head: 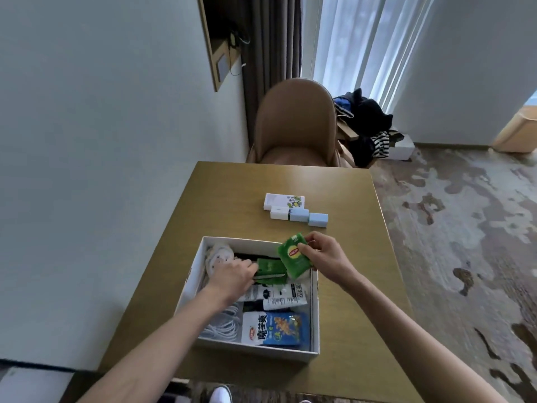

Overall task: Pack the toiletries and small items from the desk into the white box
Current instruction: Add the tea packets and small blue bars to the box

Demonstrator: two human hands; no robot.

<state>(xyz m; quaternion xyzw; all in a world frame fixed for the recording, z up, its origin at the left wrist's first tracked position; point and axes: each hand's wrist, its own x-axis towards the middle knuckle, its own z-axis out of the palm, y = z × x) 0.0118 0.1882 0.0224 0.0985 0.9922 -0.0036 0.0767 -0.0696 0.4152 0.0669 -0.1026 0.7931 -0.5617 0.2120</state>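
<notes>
L hand [229,276] down in white box [314,315], fingertips hidden by green sachet [270,270] — can't tell its grip. R hand [325,257] pinches 1 Lipton tea packet [293,254] over box's far-right corner. On desk [232,199] beyond box: 3 small cartons [286,201] — labels unreadable.

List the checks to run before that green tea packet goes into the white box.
1. Grip: the right hand pinches the green tea packet by its edge: ok.
2. Position: the packet hangs over the far right corner of the white box: ok.
3. Left hand clear: it lies inside, at the green packets beside the drop spot: not ok.
4. Free room under the packet: cannot tell.
5. Desk finished: three small boxes lie on it, unpacked: not ok.
</notes>
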